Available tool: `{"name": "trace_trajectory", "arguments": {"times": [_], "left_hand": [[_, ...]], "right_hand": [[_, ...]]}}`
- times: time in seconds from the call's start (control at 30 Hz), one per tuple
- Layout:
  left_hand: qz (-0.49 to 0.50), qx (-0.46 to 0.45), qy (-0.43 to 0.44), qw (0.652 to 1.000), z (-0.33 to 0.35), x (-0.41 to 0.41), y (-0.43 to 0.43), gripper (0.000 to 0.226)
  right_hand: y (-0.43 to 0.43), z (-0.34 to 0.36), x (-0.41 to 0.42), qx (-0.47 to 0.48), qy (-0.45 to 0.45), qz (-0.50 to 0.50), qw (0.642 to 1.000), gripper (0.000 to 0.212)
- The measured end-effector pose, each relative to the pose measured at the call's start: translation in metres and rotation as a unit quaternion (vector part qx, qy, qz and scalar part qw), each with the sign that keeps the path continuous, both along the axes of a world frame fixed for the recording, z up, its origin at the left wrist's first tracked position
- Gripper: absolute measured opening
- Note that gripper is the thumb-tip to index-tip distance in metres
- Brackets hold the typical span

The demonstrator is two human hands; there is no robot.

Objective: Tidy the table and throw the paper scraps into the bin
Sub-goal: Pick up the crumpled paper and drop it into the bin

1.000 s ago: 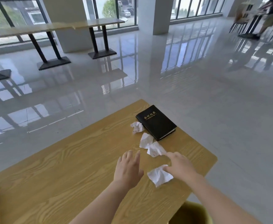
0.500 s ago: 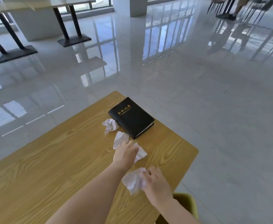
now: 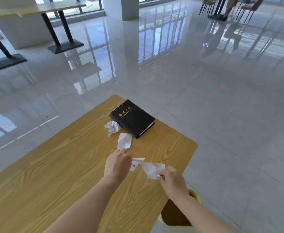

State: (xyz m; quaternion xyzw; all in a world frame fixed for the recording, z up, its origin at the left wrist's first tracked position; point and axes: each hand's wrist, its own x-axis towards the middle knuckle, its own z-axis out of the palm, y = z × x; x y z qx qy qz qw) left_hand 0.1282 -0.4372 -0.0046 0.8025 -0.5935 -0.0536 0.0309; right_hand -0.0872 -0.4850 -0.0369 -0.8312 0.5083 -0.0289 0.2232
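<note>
My left hand (image 3: 116, 164) holds a crumpled white paper scrap (image 3: 136, 163) that sticks out to its right, just above the wooden table (image 3: 53, 174). My right hand (image 3: 172, 181) pinches a second white scrap (image 3: 152, 169) lifted off the table near its right edge. Two more scraps lie on the table: one (image 3: 124, 140) just beyond my left hand, another (image 3: 112, 127) further off beside a black notebook (image 3: 132, 118). A yellow bin (image 3: 195, 196) stands on the floor under the table's right edge, below my right forearm.
The notebook lies closed near the table's far corner. Shiny tiled floor (image 3: 222, 115) surrounds the table. Other tables with black legs (image 3: 62, 31) stand at the far left, chairs and a person's legs (image 3: 225, 9) at the far right.
My left hand has closed on a scrap and lifted it. My right hand has raised its scrap off the table and drawn it toward the right edge.
</note>
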Motion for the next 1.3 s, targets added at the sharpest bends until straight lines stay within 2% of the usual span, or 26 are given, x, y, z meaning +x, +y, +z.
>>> {"name": "trace_trajectory", "arguments": {"times": [0.07,0.17,0.33,0.67,0.87,1.1,1.3], "left_hand": [[0.008,-0.023,0.023,0.999,0.006,-0.001,0.014,0.016],[0.017,-0.043,0.068,0.997,0.012,-0.008,0.035,0.018],[0.002,-0.063,0.095,0.993,0.017,-0.028,0.060,0.021],[-0.052,-0.051,0.129,0.989,0.015,-0.104,0.060,0.025],[-0.054,-0.044,0.135,0.988,-0.004,-0.165,0.028,0.019],[-0.017,-0.021,0.158,0.987,-0.030,-0.249,-0.005,0.016],[0.024,0.033,0.194,0.980,-0.073,-0.285,-0.004,0.011]], "right_hand": [[0.010,0.009,-0.005,-0.010,-0.010,-0.025,1.000,0.032],[0.029,0.021,-0.014,-0.025,-0.029,-0.062,0.997,0.025],[0.054,0.034,-0.031,-0.041,-0.035,-0.087,0.995,0.017],[0.055,0.034,-0.098,-0.049,-0.014,-0.148,0.988,0.017],[0.016,0.010,-0.157,-0.019,-0.002,-0.173,0.985,0.022],[-0.034,-0.030,-0.228,0.041,-0.008,-0.157,0.987,0.022],[-0.053,-0.074,-0.263,0.091,0.008,-0.141,0.986,0.020]]}}
